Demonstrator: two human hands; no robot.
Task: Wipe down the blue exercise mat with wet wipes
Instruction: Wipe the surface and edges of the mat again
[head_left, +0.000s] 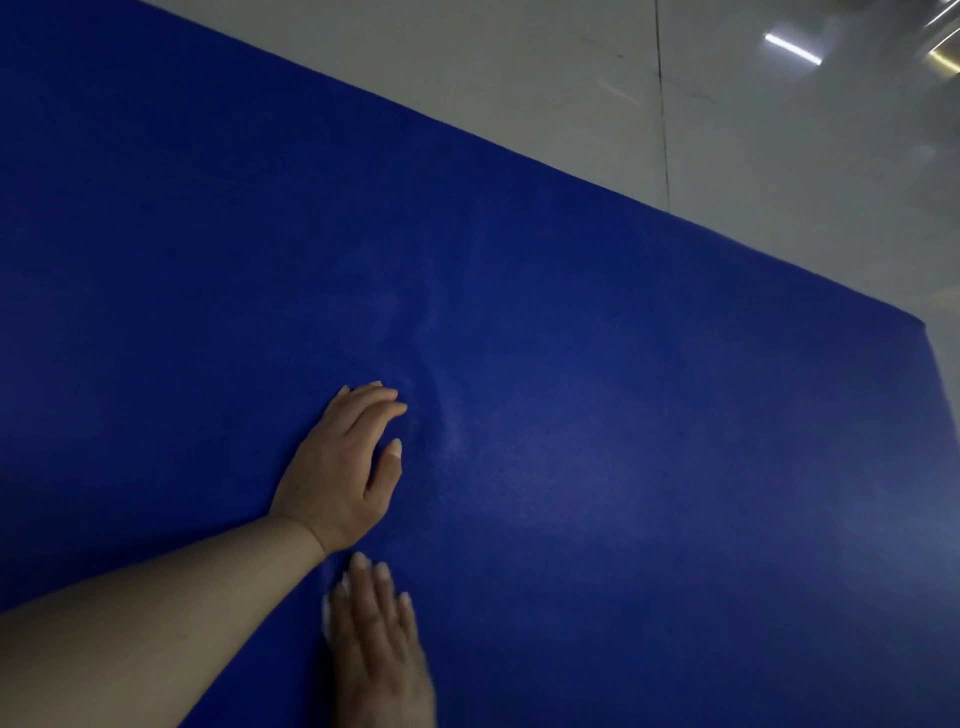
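Observation:
The blue exercise mat (597, 364) fills most of the view and lies flat on the floor. My left hand (343, 467) rests on it near the middle, palm down, fingers straight and together. Just below it my right hand (379, 649) presses flat on the mat with straight fingers, blurred by motion. A white wet wipe (328, 613) peeks out from under the left side of my right hand; most of it is hidden beneath the palm. A faint damp streak runs across the mat above my left hand.
Pale glossy floor tiles (727, 130) lie beyond the mat's far edge, with a dark grout line and light reflections at the top right. The mat's right corner ends near the right border of the view.

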